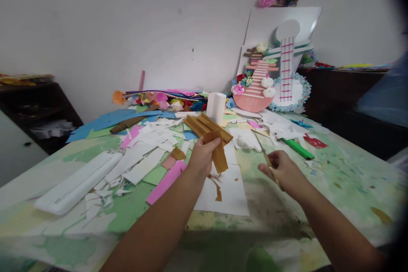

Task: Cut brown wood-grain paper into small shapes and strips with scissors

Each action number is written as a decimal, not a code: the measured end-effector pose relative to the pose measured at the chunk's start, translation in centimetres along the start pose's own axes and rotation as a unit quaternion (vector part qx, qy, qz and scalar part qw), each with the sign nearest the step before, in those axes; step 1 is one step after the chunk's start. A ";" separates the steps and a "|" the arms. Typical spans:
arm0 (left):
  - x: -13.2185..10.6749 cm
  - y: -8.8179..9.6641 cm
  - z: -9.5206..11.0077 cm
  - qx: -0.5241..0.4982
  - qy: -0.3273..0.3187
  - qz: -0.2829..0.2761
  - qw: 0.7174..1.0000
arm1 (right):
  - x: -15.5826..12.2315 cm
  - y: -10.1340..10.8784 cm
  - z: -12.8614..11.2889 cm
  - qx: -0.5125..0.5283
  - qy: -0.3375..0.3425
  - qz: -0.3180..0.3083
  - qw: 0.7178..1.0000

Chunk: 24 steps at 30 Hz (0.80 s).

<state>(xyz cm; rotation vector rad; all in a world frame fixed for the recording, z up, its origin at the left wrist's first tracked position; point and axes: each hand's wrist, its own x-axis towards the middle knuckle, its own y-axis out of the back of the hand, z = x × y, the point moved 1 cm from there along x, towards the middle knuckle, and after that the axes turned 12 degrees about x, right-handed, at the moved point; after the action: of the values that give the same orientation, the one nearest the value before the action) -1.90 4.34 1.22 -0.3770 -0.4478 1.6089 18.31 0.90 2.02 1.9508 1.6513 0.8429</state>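
Pinched in my left hand is a brown paper strip, hanging at a slant over a white sheet. Right behind it lies folded brown paper with ridges; whether my fingers also touch it I cannot tell. My right hand is closed around a slim tool with a thin grey end pointing away and a yellowish-brown handle; its exact kind is unclear. Small brown paper scraps lie on the white sheet below my left hand. A white roll stands upright beyond the folded paper.
White paper offcuts, a pink strip and a long white plastic case lie to the left. A green tool and a red scrap are at right. Paper guitar-shaped crafts lean at the wall.
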 end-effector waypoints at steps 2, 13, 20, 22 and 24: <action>-0.1 -0.1 0.1 -0.010 -0.008 0.006 1.000 | -0.3 -1.6 -1.5 0.050 0.020 -0.012 0.998; 0.1 0.2 0.2 -0.043 -0.012 0.019 0.999 | 1.0 -7.5 -4.5 0.297 0.118 -0.123 0.939; 0.0 0.1 0.5 -0.058 0.008 -0.015 0.998 | 1.2 -7.8 -3.6 0.222 0.160 -0.115 0.955; -0.2 0.0 0.5 -0.053 0.011 -0.018 0.998 | 1.2 -7.7 -3.4 0.235 0.165 -0.117 0.951; -0.3 -0.1 0.4 -0.046 0.013 -0.023 0.999 | 1.2 -7.7 -3.4 0.249 0.163 -0.116 0.948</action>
<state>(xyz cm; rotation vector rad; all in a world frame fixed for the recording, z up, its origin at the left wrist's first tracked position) -1.99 4.03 1.62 -0.4534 -0.5089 1.5413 10.59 3.38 -0.58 1.9373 2.4317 0.7344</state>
